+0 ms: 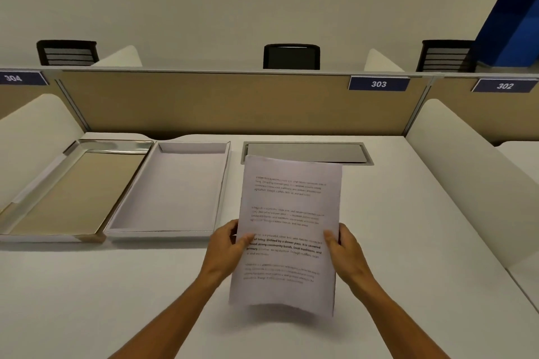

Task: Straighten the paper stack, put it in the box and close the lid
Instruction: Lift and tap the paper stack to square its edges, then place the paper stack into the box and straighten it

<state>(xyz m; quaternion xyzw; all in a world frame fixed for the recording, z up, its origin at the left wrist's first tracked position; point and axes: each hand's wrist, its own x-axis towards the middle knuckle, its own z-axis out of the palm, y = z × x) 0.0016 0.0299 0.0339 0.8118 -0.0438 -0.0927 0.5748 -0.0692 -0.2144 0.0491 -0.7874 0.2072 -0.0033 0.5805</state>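
The paper stack [288, 230] is held upright above the surface [408, 227], the left hand [226, 248] and right hand [345, 253] each in a closed grip on a side edge. Judged light, limp and slippery; mid-edge holds suit it. The box [169, 189] lies open, left.

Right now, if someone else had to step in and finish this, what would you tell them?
Left hand and right hand each grip a side edge of the paper stack, held off the desk.
The white box sits open and empty, left of the stack; its lid lies inside-up beside it, further left.
Left: finish squaring the stack, lay it in the box, fit the lid.
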